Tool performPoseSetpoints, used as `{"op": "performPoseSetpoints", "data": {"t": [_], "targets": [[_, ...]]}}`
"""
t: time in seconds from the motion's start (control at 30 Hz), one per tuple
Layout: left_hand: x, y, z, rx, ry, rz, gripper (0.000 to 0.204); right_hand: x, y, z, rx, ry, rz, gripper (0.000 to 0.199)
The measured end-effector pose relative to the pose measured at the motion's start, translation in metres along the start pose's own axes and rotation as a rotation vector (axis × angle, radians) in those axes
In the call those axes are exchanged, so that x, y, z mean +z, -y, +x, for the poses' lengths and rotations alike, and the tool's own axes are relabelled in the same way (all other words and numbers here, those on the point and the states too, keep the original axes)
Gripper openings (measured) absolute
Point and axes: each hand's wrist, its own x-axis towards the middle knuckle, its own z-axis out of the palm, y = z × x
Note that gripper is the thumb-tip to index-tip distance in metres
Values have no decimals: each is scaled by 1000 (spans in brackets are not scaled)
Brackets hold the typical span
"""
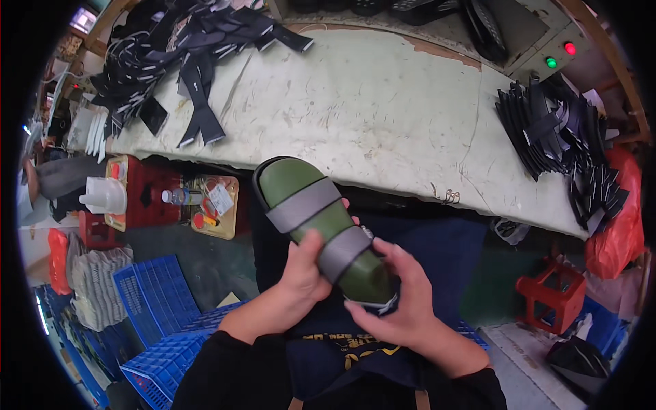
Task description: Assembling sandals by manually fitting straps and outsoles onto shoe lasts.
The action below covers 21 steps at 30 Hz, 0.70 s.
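A green shoe last [292, 179] lies tilted between my hands, over my lap and just in front of the table edge. Two wide grey straps [305, 205] cross it, and a dark sole edge shows around the far end; together they look like a sandal on the last. My left hand [305, 270] is closed around its left side, thumb beside the nearer strap and fingertips showing past the right side. My right hand [410, 301] grips the near, narrower end with thumb and fingers. A thin pale strip shows at that end, partly hidden by the fingers.
The pale-covered table [355, 102] holds a heap of black straps [195, 61] at left and more strap pieces [547, 126] at right. Blue crates [160, 301], a tray [222, 205] with a bottle, and a red stool [553, 297] stand around me.
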Motion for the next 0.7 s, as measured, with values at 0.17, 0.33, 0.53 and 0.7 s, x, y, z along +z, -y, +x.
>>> {"op": "performPoseSetpoints", "data": {"t": [0.17,0.33,0.53,0.7], "targets": [[-10,-9,8,-36,-79,-308,110,3,-20,-21,87,-26,707,112],[-13,-19,11,79,3,-188,103,-7,-23,-38,472,93,1129,104],[-13,-69,31,621,26,-166,103,-39,-7,-22,361,217,351,92],[31,-27,20,644,178,33,110,-18,9,28,58,-125,97,84]]}}
